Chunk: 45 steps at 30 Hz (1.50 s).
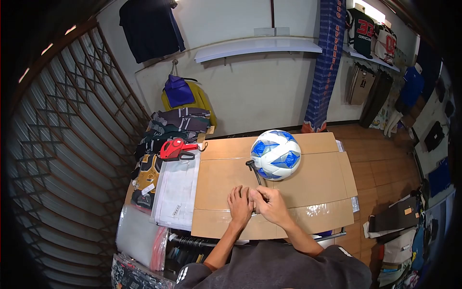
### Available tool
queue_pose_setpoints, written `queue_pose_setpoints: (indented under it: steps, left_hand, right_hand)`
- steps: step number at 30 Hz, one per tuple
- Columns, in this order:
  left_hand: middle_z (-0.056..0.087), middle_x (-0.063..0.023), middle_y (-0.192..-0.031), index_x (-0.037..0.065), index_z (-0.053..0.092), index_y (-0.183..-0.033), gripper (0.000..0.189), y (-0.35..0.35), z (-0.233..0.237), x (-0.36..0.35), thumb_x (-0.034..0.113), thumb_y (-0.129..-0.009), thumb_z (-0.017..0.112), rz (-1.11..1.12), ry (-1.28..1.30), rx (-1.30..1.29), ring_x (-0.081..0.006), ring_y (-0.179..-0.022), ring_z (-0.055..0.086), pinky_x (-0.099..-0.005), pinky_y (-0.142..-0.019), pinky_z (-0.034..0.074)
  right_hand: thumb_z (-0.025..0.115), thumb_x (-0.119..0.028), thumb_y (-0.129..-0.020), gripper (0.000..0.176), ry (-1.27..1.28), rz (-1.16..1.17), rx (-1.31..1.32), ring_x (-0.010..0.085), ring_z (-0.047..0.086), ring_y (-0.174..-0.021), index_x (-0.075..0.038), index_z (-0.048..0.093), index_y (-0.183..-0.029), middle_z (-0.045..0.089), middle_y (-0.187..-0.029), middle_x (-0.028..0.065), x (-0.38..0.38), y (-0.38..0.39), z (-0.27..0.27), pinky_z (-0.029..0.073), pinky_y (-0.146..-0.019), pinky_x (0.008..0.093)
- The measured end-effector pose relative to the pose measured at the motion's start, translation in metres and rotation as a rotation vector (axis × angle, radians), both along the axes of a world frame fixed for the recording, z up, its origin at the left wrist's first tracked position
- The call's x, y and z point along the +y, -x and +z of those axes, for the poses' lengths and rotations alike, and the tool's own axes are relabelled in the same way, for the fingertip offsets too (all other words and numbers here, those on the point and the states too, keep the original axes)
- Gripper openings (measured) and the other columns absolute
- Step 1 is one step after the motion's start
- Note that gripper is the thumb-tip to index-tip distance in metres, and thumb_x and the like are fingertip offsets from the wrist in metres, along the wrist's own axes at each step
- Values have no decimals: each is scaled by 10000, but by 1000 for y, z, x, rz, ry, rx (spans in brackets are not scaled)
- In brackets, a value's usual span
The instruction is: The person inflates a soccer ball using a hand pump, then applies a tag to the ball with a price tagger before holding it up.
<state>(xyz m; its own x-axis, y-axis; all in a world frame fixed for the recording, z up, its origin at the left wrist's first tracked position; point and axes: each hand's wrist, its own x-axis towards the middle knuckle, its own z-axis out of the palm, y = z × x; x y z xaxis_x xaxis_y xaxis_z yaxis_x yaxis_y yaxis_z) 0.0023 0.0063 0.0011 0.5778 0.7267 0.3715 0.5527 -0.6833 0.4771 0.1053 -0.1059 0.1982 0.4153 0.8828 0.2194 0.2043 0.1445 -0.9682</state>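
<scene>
My left hand (240,204) lies palm down on the cardboard, fingers stretched out, its thumb side meeting my right hand. Fingers curled into a pinch, my right hand (271,205) is closed; I cannot tell what is in it. Just beyond the hands is a thin black tool with a T-shaped end (250,164), its shaft running down toward my right fingers. A white football with blue star-like patches (275,155) rests behind it on the flat cardboard (221,173), which covers the table.
To the left are a red-and-black tape dispenser (177,150), white plastic-wrapped sheets (176,195) and a pile of folded clothes (180,123). A metal folding gate (72,120) stands farther left. At the right, folded garments (397,224) are stacked near the wooden floor (375,161).
</scene>
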Motion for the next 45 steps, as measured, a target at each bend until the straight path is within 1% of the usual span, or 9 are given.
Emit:
queue_pose_setpoints:
  steps: [3, 6, 12, 15, 18, 21, 27, 33, 45]
  left_hand:
    - [524, -193, -1501, 87, 613, -1398, 452, -1, 10, -3, 282, -993, 662, 3, 41, -6, -414, -1476, 389, -604, -1227, 258]
    - [519, -192, -1506, 88, 618, -1395, 444, -1, 9, -3, 283, -998, 658, 2, 35, 9, -411, -1481, 384, -604, -1229, 256]
    - [507, -190, -1517, 98, 590, -1426, 473, -1, 2, -1, 271, -990, 648, -6, 12, 58, -412, -1488, 377, -604, -1233, 248]
    - [503, -189, -1522, 101, 578, -1438, 488, 1, -1, 1, 255, -979, 640, -23, 14, 8, -413, -1489, 375, -609, -1234, 239]
    - [490, -191, -1532, 100, 579, -1438, 493, 1, 1, 0, 235, -968, 634, -24, 19, 6, -413, -1495, 364, -613, -1236, 229]
    - [481, -190, -1538, 98, 575, -1446, 505, 3, 2, 0, 226, -961, 640, -43, 35, -19, -412, -1501, 354, -616, -1235, 227]
    - [484, -188, -1533, 86, 579, -1441, 518, 4, 12, -3, 242, -954, 669, -33, 63, 7, -408, -1501, 353, -609, -1236, 231]
    - [498, -192, -1519, 82, 584, -1432, 488, 0, 8, -2, 262, -986, 665, -7, 47, 47, -410, -1490, 368, -609, -1234, 236]
    - [477, -201, -1540, 93, 576, -1452, 520, 4, 1, 1, 196, -947, 644, -46, 56, -12, -421, -1505, 344, -610, -1239, 224]
  right_hand:
    - [591, -212, -1110, 362, -104, 25, -9, 64, 557, -525, 6, 660, -829, 599, -596, 5, -25, -1, 53, 428, -506, 254]
    - [575, -198, -1117, 361, -126, 14, -37, 69, 569, -522, 8, 663, -833, 596, -587, 9, -26, -3, 54, 433, -500, 257]
    - [569, -191, -1121, 388, -57, -56, -25, 70, 583, -521, 17, 655, -805, 593, -574, 17, 12, -1, -19, 433, -477, 271]
    - [614, -218, -1076, 337, 27, -83, 27, 144, 565, -592, 51, 693, -888, 619, -667, 181, 17, 5, -31, 468, -584, 361]
    - [618, -215, -1073, 326, 39, -103, 29, 155, 570, -591, 54, 689, -903, 623, -667, 178, 23, 6, -48, 473, -589, 372]
    - [596, -196, -1104, 376, -27, -103, -10, 54, 526, -554, 21, 656, -803, 594, -606, 30, 19, 12, -40, 415, -507, 285]
    - [621, -226, -1086, 336, 37, 30, -58, 68, 542, -553, 20, 671, -863, 602, -616, 23, -8, 6, 1, 432, -517, 282]
    - [617, -223, -1099, 333, -132, 35, -53, 58, 560, -540, 20, 681, -880, 612, -619, 10, -32, 1, 60, 441, -514, 252]
    - [628, -166, -1095, 362, -23, -68, 42, 38, 555, -557, 2, 636, -774, 626, -618, 8, 25, 8, -58, 413, -495, 249]
